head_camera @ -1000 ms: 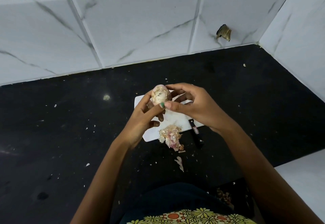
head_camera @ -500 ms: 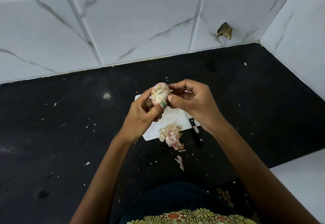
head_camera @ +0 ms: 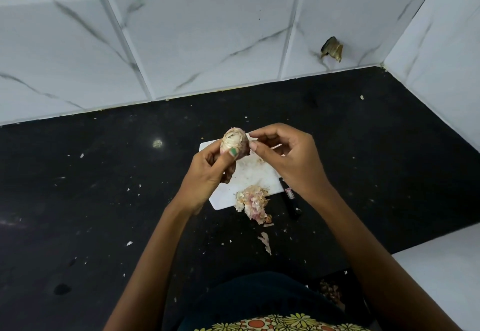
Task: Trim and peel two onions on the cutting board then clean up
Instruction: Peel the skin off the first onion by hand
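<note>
My left hand (head_camera: 207,172) grips a pale pinkish onion (head_camera: 233,142) and holds it up above the white cutting board (head_camera: 249,177), cut end facing me. Just right of the onion, my right hand (head_camera: 288,159) has its thumb and forefinger pinched together on a thin strip of onion skin. A heap of pink and white peelings (head_camera: 252,202) lies at the board's near edge. The black-handled knife (head_camera: 291,199) rests beside the board's right edge, partly hidden under my right wrist.
The black countertop (head_camera: 104,187) is strewn with small skin flakes, and a larger peel scrap (head_camera: 265,242) lies near me. White marble-look tiled walls (head_camera: 181,39) close in the back and right. A white surface (head_camera: 441,265) sits at the lower right.
My right hand has drawn back slightly to the right from the onion, pulling a thin strip of skin with it. The left hand has kept its grip on the onion.
</note>
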Available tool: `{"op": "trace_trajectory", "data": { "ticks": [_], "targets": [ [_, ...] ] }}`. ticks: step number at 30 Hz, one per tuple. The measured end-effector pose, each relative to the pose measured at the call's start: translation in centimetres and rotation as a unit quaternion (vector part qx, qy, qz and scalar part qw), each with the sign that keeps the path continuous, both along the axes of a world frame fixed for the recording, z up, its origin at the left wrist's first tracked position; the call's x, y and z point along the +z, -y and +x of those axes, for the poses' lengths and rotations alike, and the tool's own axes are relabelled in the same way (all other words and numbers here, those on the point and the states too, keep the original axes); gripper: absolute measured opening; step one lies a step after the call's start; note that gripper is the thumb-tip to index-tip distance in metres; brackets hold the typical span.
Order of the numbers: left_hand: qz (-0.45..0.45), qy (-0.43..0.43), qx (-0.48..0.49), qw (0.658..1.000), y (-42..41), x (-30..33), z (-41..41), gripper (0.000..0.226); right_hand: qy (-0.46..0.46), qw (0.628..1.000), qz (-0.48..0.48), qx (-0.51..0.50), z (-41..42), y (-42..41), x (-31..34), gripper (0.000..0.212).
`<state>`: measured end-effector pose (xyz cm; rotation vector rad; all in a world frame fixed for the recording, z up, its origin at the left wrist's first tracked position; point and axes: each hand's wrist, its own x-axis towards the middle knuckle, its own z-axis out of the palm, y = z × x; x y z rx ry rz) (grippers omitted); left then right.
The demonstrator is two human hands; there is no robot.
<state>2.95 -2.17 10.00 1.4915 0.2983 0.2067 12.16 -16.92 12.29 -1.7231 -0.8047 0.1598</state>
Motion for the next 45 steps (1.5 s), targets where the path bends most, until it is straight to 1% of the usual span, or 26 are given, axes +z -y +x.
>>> {"op": "trace_trajectory", "data": {
  "ticks": [3, 5, 9, 12, 20, 25, 28, 31, 35, 39, 42, 45],
  "targets": [
    [0.009, -0.002, -0.016, 1.000, -0.2, 0.0, -0.1, 0.016, 0.103, 0.994, -0.011, 0.031, 0.1, 0.0, 0.1, 0.023],
    [0.008, -0.006, -0.021, 1.000, -0.2, 0.1, -0.1, 0.019, 0.154, 0.987, -0.003, 0.041, 0.2, -0.2, 0.0, 0.022],
    [0.010, -0.015, -0.014, 1.000, -0.1, 0.4, -0.2, 0.025, 0.216, 0.976, 0.010, 0.026, 0.1, -0.5, -0.5, 0.015],
    [0.020, -0.016, -0.012, 1.000, -0.2, 0.6, -0.2, 0.028, 0.252, 0.967, 0.004, 0.016, 0.0, -0.6, -0.5, 0.016],
    [0.076, -0.032, -0.020, 0.996, -0.1, 1.2, -0.3, 0.028, 0.234, 0.972, -0.014, 0.029, 0.2, -0.7, -0.3, 0.007],
    [0.064, -0.044, -0.019, 0.997, 0.1, 0.9, -0.2, 0.031, 0.226, 0.972, -0.044, 0.047, 0.2, -0.5, -0.3, 0.003],
    [0.063, -0.050, -0.024, 0.996, -0.1, 0.9, -0.1, 0.033, 0.202, 0.978, -0.033, 0.042, 0.1, -0.5, -0.3, 0.006],
    [0.062, -0.051, -0.027, 0.996, -0.4, 0.7, -0.1, 0.032, 0.207, 0.977, -0.016, 0.041, 0.1, -0.5, -0.4, 0.014],
    [0.067, -0.047, -0.024, 0.996, -0.6, 0.5, 0.0, 0.033, 0.222, 0.974, -0.004, 0.033, 0.3, -0.7, -0.6, 0.011],
    [0.084, -0.044, -0.032, 0.995, -0.6, 0.9, -0.1, 0.031, 0.222, 0.974, -0.005, 0.035, 0.2, -0.9, -0.5, 0.012],
    [0.101, -0.050, -0.032, 0.993, -0.6, 1.0, 0.0, 0.032, 0.198, 0.978, -0.024, 0.055, 0.3, -0.9, -0.3, 0.007],
    [0.119, -0.059, -0.034, 0.991, -0.6, 1.0, 0.1, 0.032, 0.163, 0.981, -0.067, 0.084, 0.2, -0.8, -0.1, 0.004]
  ]
}}
